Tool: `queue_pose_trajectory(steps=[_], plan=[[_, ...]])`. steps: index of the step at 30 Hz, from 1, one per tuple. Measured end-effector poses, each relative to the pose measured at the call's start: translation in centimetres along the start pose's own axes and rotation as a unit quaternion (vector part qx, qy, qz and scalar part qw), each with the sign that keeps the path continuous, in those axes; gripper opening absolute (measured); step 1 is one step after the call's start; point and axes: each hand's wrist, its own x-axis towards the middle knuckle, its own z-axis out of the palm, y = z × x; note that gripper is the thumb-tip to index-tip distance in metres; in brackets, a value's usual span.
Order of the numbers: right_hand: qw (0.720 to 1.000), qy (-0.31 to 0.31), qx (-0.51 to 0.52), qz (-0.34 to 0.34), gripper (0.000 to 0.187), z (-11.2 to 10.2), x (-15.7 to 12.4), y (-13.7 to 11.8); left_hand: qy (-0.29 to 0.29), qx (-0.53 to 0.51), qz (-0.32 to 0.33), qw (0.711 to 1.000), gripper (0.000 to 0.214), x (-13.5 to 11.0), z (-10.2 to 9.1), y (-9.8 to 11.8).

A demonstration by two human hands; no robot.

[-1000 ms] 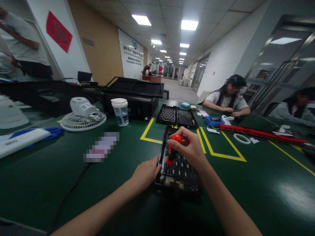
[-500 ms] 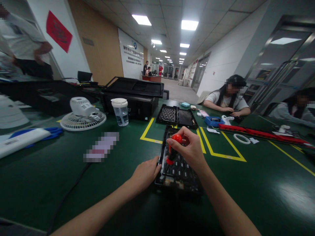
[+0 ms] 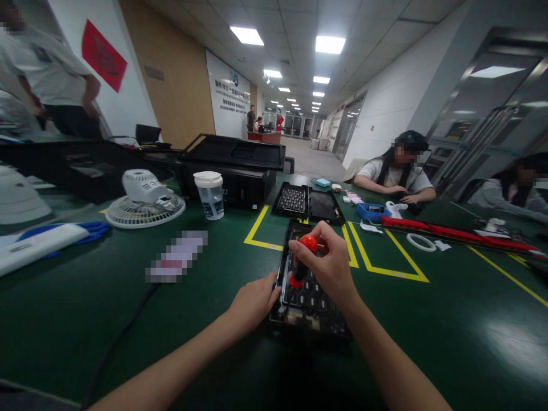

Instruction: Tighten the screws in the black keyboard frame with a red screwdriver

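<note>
My right hand is closed round a red and black screwdriver, held upright with its tip down on a black keyboard-like tray lying on the green table. My left hand rests at the tray's left edge, fingers curled against it with the thumb on the rim. Both forearms reach in from the bottom of the view.
Behind the tray lie two more black trays and yellow floor-tape lines. A white fan, a lidded clear jar and a black case stand to the left. Seated people work at the far right; a person stands far left.
My hands and the screwdriver have barely shifted. The standing person at the far left has moved a little to the right.
</note>
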Motion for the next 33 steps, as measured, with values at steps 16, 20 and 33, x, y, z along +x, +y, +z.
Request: queue_pose_trajectory(steps=[16, 20, 33], plan=[[0.955, -0.057, 0.289, -0.004, 0.019, 1.2, 0.0, -0.1, 0.001, -0.003, 0.003, 1.0, 0.032, 0.0, 0.0, -0.1], [0.925, -0.092, 0.368, 0.02, 0.015, 1.5, -0.1, 0.0, 0.001, -0.001, 0.002, 1.0, 0.032, 0.0, 0.1, -0.2], [0.909, -0.119, 0.395, 0.06, 0.008, 1.3, 0.3, 1.4, -0.005, 0.009, -0.001, 1.0, 0.032, -0.1, 0.0, -0.1]])
